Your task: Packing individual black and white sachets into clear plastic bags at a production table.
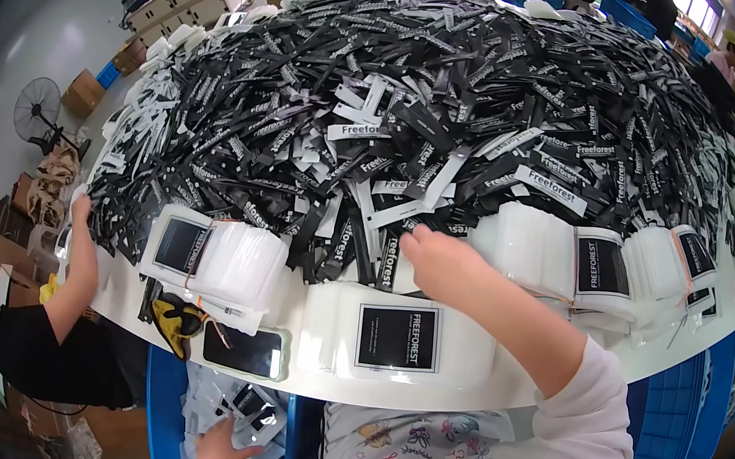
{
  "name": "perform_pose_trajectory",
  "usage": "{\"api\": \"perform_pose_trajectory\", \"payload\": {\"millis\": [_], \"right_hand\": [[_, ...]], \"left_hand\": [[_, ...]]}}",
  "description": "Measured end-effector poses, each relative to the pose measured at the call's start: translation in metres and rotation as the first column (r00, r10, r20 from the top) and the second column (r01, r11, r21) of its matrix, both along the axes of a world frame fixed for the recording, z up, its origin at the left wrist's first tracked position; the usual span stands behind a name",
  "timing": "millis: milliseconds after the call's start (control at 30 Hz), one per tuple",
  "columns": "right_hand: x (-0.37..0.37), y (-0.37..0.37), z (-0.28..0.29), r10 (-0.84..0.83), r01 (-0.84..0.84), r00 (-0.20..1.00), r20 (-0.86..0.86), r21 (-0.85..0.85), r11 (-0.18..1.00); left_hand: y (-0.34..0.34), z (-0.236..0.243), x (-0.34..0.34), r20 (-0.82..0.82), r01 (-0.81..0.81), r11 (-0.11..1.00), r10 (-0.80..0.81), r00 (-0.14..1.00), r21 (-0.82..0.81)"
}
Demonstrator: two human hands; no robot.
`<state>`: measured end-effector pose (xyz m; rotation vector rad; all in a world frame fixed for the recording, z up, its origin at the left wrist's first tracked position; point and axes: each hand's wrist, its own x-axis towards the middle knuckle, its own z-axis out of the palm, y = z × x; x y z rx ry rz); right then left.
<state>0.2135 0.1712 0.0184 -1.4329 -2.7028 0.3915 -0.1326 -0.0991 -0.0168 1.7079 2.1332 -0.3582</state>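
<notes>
A great heap of narrow black and white printed sachets (533, 76) covers the white table (366, 393). My right hand (442, 259) is at the near edge of the heap, its fingers curled together against the sachets; what they pinch, if anything, is hidden. Below it lies a stack of clear bags with a black label (397, 336). My left hand (221, 447) is low, fingers spread, over a blue bin (301, 446). Filled clear bags with black labels (249, 408) lie in that bin, right by the fingers.
A phone (244, 349) and yellow-black scissors or cutter (176, 321) lie at the table's front edge. Banded bag stacks (215, 257) (557, 257) flank my right hand. A co-worker (25, 325) reaches into the heap at left. Another blue bin (675, 414) stands at right.
</notes>
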Motion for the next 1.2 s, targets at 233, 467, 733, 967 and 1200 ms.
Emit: {"api": "perform_pose_trajectory", "payload": {"millis": [233, 467, 733, 967, 1200], "right_hand": [[-0.023, 0.011, -0.035, 0.336, -0.369, 0.922, 0.192, 0.174, 0.913], [-0.013, 0.023, -0.036, 0.390, -0.400, 0.916, 0.098, 0.327, 0.857], [0.022, -0.049, 0.041, 0.073, 0.246, 0.320, -0.945, 0.157, 0.957], [0.091, -0.158, -0.055, -0.442, 0.603, 0.273, -0.854, -0.206, 0.771], [0.098, -0.174, -0.084, -0.416, 0.625, -0.059, -0.907, -0.359, 0.694]], "left_hand": [[0.070, 0.021, 0.104, 0.736, -0.029, 0.950, -0.222, 0.640, 0.312], [0.126, 0.018, 0.196, 0.352, 0.388, 0.645, -0.719, 0.599, 0.658], [0.133, -0.005, 0.196, 0.360, 0.372, 0.630, -0.732, 0.579, 0.682], [0.137, -0.013, 0.194, 0.419, 0.165, 0.604, -0.699, 0.580, 0.780], [0.139, 0.014, 0.189, 0.460, 0.239, 0.649, -0.709, 0.534, 0.723]]}}
